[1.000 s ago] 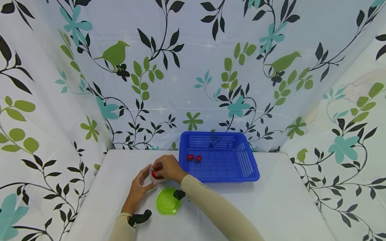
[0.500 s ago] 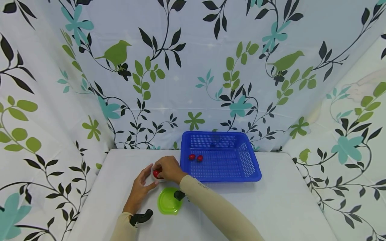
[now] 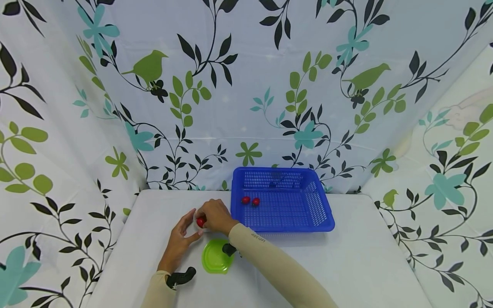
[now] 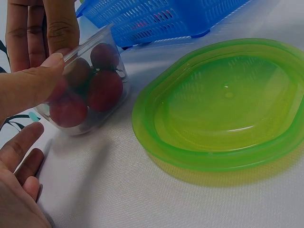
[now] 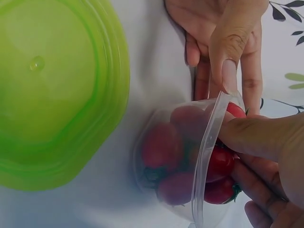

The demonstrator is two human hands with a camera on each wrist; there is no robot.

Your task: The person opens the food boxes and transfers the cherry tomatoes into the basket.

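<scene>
My left hand [image 3: 180, 238] is curved round the left side of a small clear plastic container [image 5: 206, 156], thumb on its rim. Several red cherry tomatoes [image 5: 161, 147] with green stems fill the container. It looks tilted in the right wrist view. From the right, my right hand [image 3: 216, 216] reaches over the opening, its thumb and fingers pinching a cherry tomato [image 5: 221, 164] at the mouth. Part of the right hand's grip is hidden. A green plastic lid [image 3: 217, 256] lies on the table just in front of the container, touched by neither hand.
A blue perforated basket [image 3: 285, 214] stands at the back, right of the hands, with two cherry tomatoes [image 3: 256, 201] at its left side. The white-covered table [image 3: 346, 265] meets a patterned curtain [image 3: 231, 107] behind. The right forearm [image 3: 277, 265] crosses beside the lid.
The head view shifts slightly. My right hand settles a little over the container, covering more of the red tomatoes inside. The left hand, lid and basket stay in place.
</scene>
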